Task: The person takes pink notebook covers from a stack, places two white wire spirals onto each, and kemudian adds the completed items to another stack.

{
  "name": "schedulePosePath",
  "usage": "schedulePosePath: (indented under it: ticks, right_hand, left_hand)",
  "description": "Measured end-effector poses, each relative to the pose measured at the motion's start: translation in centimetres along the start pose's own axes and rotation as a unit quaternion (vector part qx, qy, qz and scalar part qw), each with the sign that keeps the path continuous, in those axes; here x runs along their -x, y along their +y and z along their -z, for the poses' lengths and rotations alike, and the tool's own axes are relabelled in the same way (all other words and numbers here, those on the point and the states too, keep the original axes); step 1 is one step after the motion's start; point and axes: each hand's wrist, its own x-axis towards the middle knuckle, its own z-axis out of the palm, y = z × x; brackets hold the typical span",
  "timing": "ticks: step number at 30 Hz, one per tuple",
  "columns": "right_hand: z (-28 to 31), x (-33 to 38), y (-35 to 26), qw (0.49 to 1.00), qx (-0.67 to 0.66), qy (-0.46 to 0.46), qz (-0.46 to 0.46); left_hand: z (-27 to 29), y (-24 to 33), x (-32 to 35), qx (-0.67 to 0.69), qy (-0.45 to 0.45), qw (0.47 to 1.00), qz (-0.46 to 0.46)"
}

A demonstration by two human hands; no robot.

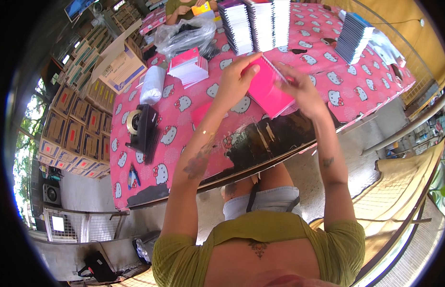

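A bright pink spiral notebook [268, 93] is held tilted above the near part of the table, its wire binding along the upper right edge. My left hand [237, 79] grips its upper left side, thumb and forefinger near the top corner. On the right side, my right hand [301, 93] closes on the notebook's edge by the binding; its fingers are slightly blurred. Partly hidden by my left forearm, a flat pink piece [201, 114] lies on the table. Beyond my left hand sits a stack of pink-covered booklets [190, 71].
Tall stacks of spiral notebooks [256, 28] stand at the back, another stack [355, 38] at the far right. A tape dispenser [145, 126], a white roll [153, 83] and a plastic bag [184, 36] are on the left. Another person's hand [183, 9] shows at the far side.
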Motion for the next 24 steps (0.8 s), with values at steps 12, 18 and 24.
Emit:
schedulePosePath:
  ticks: [12,18,24]
  right_hand:
    - [7.2,-5.1,7.8,0.913,0.381,0.112,0.092]
    - [2.1,3.6,1.4,0.905,0.335,0.188,0.182]
    - [-6.0,6.9,6.6,0.956,0.233,0.074,0.165]
  left_hand:
    - [-5.2,-8.3,-2.3,-0.215,0.166,0.962,-0.012]
    - [7.3,-7.1,12.0,-0.344,-0.069,0.935,0.059]
    - [6.6,-9.2,19.9,-0.439,-0.052,0.897,0.012]
